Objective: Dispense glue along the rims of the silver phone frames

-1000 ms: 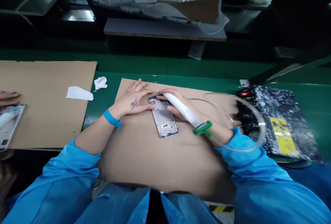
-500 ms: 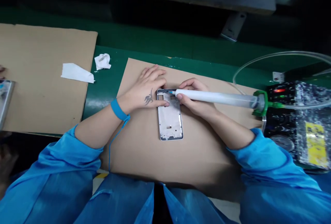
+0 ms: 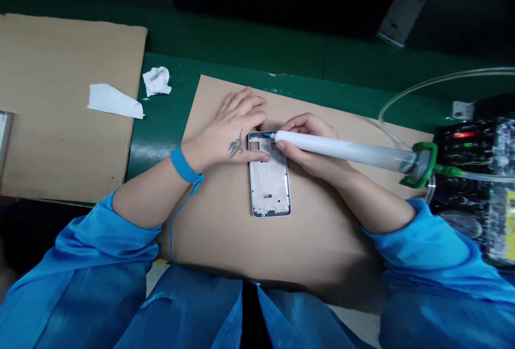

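White paste filled the clear syringe barrel (image 3: 346, 151), clamped in the right hand (image 3: 309, 147), its tip at the top edge of the metal phone frame (image 3: 269, 188) on a cardboard sheet (image 3: 217, 241), pressed by the open left hand (image 3: 237, 134).

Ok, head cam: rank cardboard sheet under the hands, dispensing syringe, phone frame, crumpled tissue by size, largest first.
Cardboard sheet
Dispensing syringe and phone frame: too close to rank; syringe longer, frame wider
Crumpled tissue

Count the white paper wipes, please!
2: one flat white paper wipe on the brown cardboard sheet, one crumpled white paper wipe on the green workbench.
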Motion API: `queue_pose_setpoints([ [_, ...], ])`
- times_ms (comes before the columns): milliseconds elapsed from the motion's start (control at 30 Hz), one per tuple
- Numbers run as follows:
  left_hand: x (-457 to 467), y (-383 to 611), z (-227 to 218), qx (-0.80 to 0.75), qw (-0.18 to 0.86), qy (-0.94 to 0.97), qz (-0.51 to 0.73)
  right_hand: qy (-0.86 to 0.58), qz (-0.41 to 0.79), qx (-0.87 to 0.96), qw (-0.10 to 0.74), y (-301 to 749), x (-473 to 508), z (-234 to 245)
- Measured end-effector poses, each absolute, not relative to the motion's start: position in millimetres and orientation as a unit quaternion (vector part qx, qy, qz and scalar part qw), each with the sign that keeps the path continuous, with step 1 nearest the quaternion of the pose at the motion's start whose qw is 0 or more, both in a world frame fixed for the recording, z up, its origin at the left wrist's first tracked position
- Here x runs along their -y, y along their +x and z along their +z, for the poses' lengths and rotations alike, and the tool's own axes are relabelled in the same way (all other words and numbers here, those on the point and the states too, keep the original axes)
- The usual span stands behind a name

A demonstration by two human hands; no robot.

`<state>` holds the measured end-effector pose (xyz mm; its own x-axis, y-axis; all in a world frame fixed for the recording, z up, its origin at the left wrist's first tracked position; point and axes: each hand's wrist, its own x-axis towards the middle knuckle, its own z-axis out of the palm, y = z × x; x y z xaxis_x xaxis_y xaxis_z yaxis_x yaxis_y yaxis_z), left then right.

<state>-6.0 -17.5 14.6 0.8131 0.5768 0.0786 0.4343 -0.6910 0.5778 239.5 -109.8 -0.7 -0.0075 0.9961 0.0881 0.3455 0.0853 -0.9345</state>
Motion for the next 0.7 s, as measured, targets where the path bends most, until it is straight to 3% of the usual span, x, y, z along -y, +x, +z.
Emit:
queue_pose_setpoints([
  [700,18.3,-4.1,16.7,-0.291,0.302,0.899,0.125,-0.550,0.371,0.615,0.426,241.3,107.9,1.6],
])
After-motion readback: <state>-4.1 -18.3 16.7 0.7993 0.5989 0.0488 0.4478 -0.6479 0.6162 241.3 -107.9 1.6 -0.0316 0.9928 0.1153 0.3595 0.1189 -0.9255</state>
